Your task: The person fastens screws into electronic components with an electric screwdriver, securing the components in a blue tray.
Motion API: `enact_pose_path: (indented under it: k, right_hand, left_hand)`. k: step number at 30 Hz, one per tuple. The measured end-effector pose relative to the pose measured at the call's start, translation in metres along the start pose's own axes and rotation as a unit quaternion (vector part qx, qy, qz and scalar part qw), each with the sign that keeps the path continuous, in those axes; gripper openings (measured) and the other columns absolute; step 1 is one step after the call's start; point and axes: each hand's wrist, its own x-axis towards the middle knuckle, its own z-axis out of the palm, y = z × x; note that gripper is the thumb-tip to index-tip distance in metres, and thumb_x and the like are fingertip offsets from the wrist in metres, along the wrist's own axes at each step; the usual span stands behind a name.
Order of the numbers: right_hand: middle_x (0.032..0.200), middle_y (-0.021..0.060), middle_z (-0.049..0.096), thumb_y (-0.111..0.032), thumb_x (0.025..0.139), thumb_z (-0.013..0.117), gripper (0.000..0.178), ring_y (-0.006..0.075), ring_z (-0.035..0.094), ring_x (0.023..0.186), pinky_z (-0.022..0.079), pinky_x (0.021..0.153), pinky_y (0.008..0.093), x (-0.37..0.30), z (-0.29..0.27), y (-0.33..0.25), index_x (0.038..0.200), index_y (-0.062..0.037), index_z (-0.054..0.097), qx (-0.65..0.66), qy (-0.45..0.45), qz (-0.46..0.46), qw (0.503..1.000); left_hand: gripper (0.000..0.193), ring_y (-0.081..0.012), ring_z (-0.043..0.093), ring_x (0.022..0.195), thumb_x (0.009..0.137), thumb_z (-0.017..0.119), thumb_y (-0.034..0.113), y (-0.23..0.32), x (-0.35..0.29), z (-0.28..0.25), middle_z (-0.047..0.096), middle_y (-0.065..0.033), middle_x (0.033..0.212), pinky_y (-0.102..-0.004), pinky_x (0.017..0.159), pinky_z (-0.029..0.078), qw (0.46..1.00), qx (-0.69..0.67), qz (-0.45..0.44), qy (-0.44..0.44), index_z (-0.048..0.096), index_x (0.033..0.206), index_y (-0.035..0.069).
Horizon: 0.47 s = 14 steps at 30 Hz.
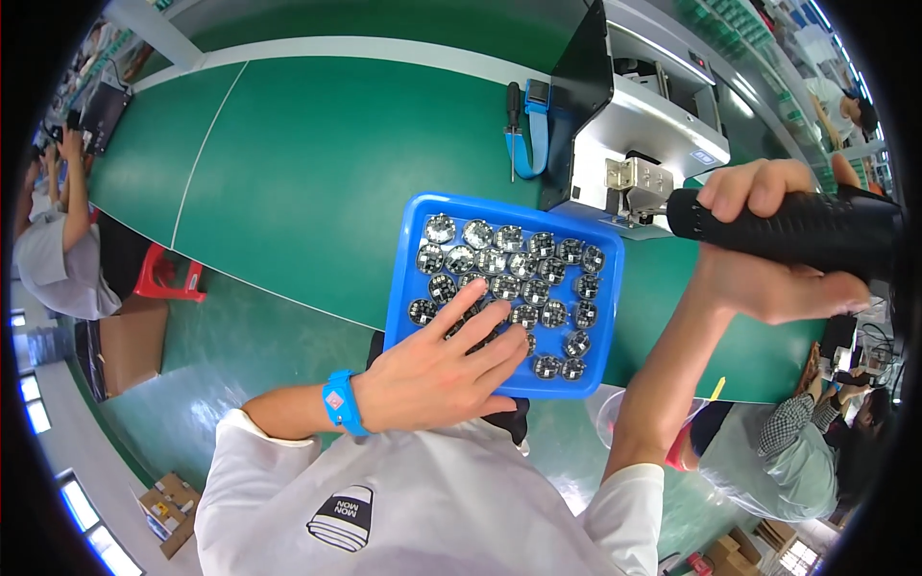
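A blue tray (615,307) in front of me holds rows of small round circuit boards (505,287) with shiny parts on top. My left hand (447,360) lies over the tray's lower left part, fingers spread and fingertips on the boards, covering some of them. At the right, my right hand (754,283) is wrapped round a black power screwdriver (788,230), held about level. Its tip points left, at the metal outlet (645,182) of a screw feeder (653,110); whether a screw sits on the tip cannot be made out.
Behind the tray, a black-handled screwdriver (514,120) and a blue strap (538,134) lie on the green table (307,182) beside the feeder. A red stool (168,274) stands at the left. Co-workers sit at both sides, one in grey (768,461) at the right.
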Motion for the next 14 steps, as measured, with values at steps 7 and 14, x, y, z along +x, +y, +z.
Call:
enact_pose_path:
  k: [7, 14]
  right_hand:
    - [0.071, 0.0127, 0.05, -0.093, 0.077, 0.032, 0.109, 0.0226, 0.049, 0.049, 0.048, 0.049, 0.0395, -0.002, -0.007, 0.018, 0.136, -0.002, 0.033, 0.179, -0.092, 0.007, 0.98]
    - [0.071, 0.0127, 0.051, -0.09, 0.08, 0.032, 0.103, 0.0226, 0.05, 0.049, 0.048, 0.05, 0.0403, -0.003, -0.001, 0.012, 0.135, -0.0033, 0.036, 0.026, -0.092, 0.071, 0.993]
  left_hand:
    - [0.058, -0.0319, 0.052, 0.12, 0.076, 0.073, 0.052, 0.0, 0.0, 0.0, 0.06, -0.0073, 0.121, -0.0603, 0.111, 0.033, 1.0, 0.0, -0.007, -0.009, 0.067, 0.113, 0.007]
    - [0.059, -0.0326, 0.051, 0.122, 0.075, 0.075, 0.051, 0.0, 0.0, -0.001, 0.059, -0.0093, 0.123, -0.0616, 0.111, 0.031, 1.0, -0.012, -0.016, -0.009, 0.067, 0.114, 0.008]
